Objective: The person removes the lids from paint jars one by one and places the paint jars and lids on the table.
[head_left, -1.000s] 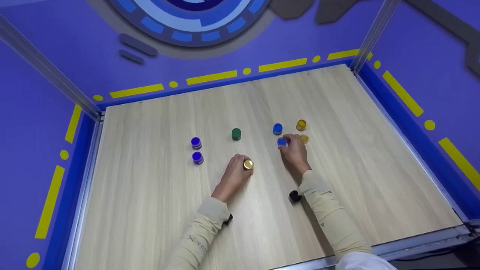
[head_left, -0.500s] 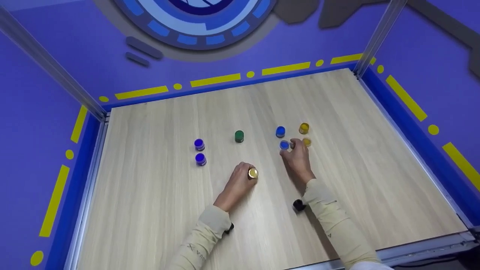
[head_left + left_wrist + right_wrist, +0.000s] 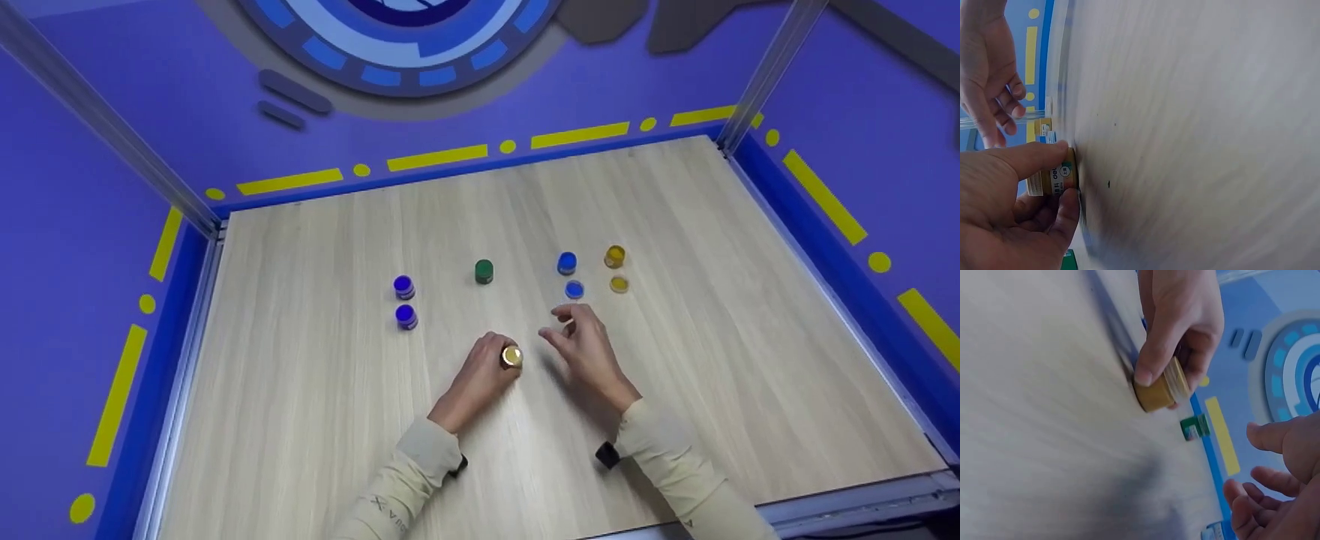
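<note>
My left hand [image 3: 474,381] grips a small ochre paint jar [image 3: 512,356] near the middle of the table. In the left wrist view, thumb and fingers hold the sides of the labelled jar [image 3: 1060,175], low at the wooden surface. My right hand [image 3: 589,349] hovers to the right of it, fingers bent and apart, with nothing in them; the right wrist view shows the same hand [image 3: 1280,481] with its thumb spread. Just beyond its fingertips lies a flat blue lid [image 3: 574,289], in front of a blue jar [image 3: 567,263].
A yellow lid [image 3: 619,284] lies before a yellow jar [image 3: 615,256] at the right. One green jar [image 3: 484,271] stands mid-table. Two purple jars, a rear one [image 3: 404,286] and a front one [image 3: 406,316], stand further left. Blue panels [image 3: 442,127] wall in the wooden table [image 3: 300,375].
My right hand has let go of the blue lid and drawn back toward me. My left hand has kept its grip on the ochre jar, shifting slightly nearer.
</note>
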A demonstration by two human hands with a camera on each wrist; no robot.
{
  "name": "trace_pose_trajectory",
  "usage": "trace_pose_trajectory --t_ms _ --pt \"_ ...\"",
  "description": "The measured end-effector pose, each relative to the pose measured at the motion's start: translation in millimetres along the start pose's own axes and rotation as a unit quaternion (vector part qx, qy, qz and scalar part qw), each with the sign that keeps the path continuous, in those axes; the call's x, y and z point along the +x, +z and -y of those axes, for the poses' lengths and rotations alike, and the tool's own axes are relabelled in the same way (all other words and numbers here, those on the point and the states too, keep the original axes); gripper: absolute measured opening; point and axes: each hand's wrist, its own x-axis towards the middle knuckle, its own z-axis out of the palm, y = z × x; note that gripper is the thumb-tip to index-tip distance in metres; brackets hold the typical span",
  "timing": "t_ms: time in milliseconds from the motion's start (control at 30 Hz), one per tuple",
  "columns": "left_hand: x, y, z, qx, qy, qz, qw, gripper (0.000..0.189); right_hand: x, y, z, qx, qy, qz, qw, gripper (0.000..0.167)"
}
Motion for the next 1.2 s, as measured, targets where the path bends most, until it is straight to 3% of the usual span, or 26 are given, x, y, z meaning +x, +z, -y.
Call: trace_pose_trajectory --t_ms 167,300,467,733,1200 --pt "-2.9 0.4 1.1 -0.004 0.009 -0.002 1.0 0.025 -7.8 6 2 0.006 -0.058 0.067 0.996 0.032" --pt "-3.2 0.3 3.6 -0.015 0.017 -0.007 0.9997 0.027 -8.9 12 -3 0.02 -0.116 0.135 0.9839 0.031" --pt "-2.1 -0.8 6.6 -0.026 0.02 -0.001 0.9994 0.027 -9.7 17 -7 0.029 -0.135 0.184 0.9732 0.035" --pt "0.2 -4.5 10.2 -0.034 0.015 0.027 0.9989 0.031 -9.7 23 -8 0.025 -0.124 0.189 0.9738 0.04" --pt "2.8 -5.8 15.5 -0.059 0.034 0.023 0.9974 0.036 -3.8 32 -11 0.021 -0.119 0.17 0.9781 0.044"
